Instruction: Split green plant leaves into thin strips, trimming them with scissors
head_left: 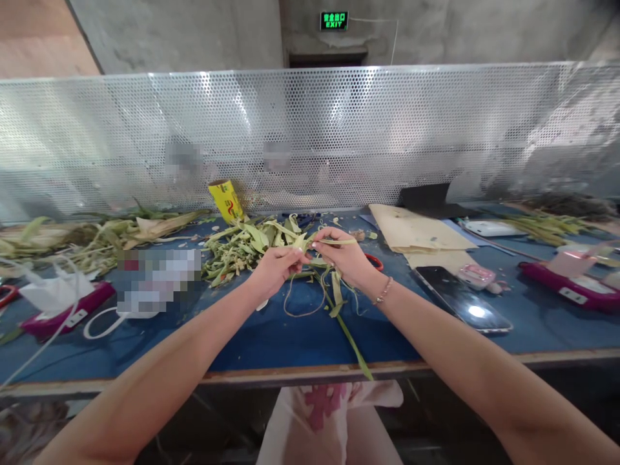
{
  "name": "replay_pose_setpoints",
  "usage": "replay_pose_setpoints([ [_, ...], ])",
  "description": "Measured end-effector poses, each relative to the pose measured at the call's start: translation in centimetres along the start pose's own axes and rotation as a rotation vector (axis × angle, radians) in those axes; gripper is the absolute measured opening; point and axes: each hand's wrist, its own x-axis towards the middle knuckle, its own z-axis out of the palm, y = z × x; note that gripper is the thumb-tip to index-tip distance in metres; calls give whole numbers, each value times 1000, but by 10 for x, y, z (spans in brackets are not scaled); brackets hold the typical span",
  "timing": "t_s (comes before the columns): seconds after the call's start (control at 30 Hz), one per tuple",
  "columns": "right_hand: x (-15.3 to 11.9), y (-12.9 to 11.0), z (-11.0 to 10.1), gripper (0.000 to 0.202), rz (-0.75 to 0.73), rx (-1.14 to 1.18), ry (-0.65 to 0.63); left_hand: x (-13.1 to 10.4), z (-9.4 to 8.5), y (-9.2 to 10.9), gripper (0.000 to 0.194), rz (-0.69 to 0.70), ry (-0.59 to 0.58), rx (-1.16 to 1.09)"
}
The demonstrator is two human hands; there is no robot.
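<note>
Over the middle of the blue table, my left hand point(279, 266) pinches a pale green leaf strip point(304, 241). My right hand point(343, 253), with a bracelet at the wrist, is closed on the same strip from the right, close to my left fingertips. One end of a strip passes over my right fingers. A thin string point(305, 314) hangs in a loop below both hands. A long green stalk point(352, 342) runs down to the table's front edge. Behind my left hand lies a heap of green husk pieces point(242, 248).
A yellow can point(227, 200) leans behind the heap. Red-handled scissors point(374, 261) are partly hidden by my right hand. A phone point(460, 298) and brown paper point(416, 229) lie right; power strips point(571, 287) sit at the sides. A perforated metal screen point(339, 135) stands behind.
</note>
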Motion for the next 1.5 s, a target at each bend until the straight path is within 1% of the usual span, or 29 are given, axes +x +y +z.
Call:
replay_pose_setpoints([
  [0.07, -1, -2, 0, 23, 24, 56, -12, 0, 0, 1, 24, -18, -15, -33],
  [0.13, 0, -2, -1, 23, 46, 128, -17, -1, 1, 3, 25, 0, -39, -109],
  [0.23, 3, 1, -7, 22, 61, 233, -8, -2, 2, 7, 36, 38, -96, -227],
  [0.3, 5, 1, -12, 19, 81, 298, -21, -4, 1, 8, 49, 70, -173, -234],
  [0.37, 6, 1, -15, 17, 100, 369, -45, -5, 0, 6, 63, 114, -255, -196],
  [0.4, 7, 0, -16, 15, 107, 412, -52, -6, 0, 4, 66, 137, -292, -148],
  [0.43, 7, -2, -17, 14, 114, 459, -54, -6, 0, 2, 64, 153, -317, -72],
  [0.5, 7, -5, -18, 13, 130, 547, -55, -6, 2, -1, 53, 177, -322, 140],
  [0.57, 6, -7, -18, 13, 142, 592, -70, -5, 5, -3, 37, 193, -224, 322],
  [0.6, 6, -7, -18, 14, 149, 597, -86, -5, 7, -2, 34, 211, -177, 368],
  [0.73, 5, -3, -15, 13, 191, 575, -153, -5, 11, 3, 23, 339, 23, 424],
  [0.83, 4, -1, -11, 11, 268, 514, -141, -6, 10, 8, 15, 391, 160, 461],
  [0.9, 4, -1, -9, 10, 323, 478, -125, -6, 8, 9, 14, 404, 213, 488],
  [0.97, 4, -2, -7, 10, 353, 472, -112, -5, 7, 8, 16, 414, 232, 534],
  [1.03, 4, -4, -7, 11, 369, 476, -96, -5, 6, 7, 19, 456, 225, 603],
  [1.13, 3, -5, -6, 12, 406, 469, -82, -6, 5, 9, 15, 605, 229, 717],
  [1.2, 3, -4, -6, 12, 431, 455, -99, -8, 6, 12, 12, 670, 221, 763],
  [1.27, 3, -2, -7, 10, 434, 449, -132, -10, 7, 16, 11, 653, 159, 755],
  [1.33, 3, -1, -7, 9, 413, 450, -155, -12, 9, 17, 9, 602, 121, 708],
  [1.4, 2, -1, -7, 9, 395, 446, -159, -13, 10, 17, 9, 539, 143, 654],
  [1.5, 1, -1, -4, 9, 386, 406, -150, -12, 11, 15, 7, 466, 219, 596],
])
